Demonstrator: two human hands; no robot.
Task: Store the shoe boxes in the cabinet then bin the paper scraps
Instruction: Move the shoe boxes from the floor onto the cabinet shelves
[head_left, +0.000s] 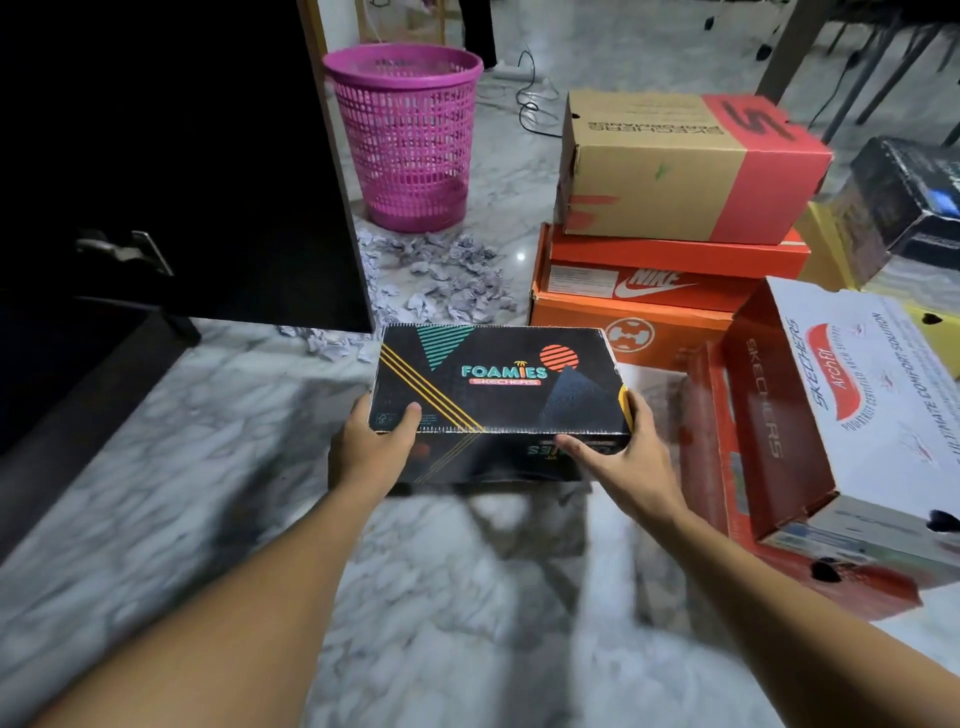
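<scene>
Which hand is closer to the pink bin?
Left. The left hand grips the black box on the side nearest the pink bin; the right hand holds the other side.

A glossy marble floor (208, 519), white with grey veining, is seen from above in dim indoor lighting. A small bright light reflection (521, 256) is caught on it. At the far end, thin dark cables (531, 101) are looped across the floor beside a white power strip (511, 70). Dark furniture legs (785, 52) are visible in the upper right, and a pale wooden frame (442, 21) at the top.
</scene>
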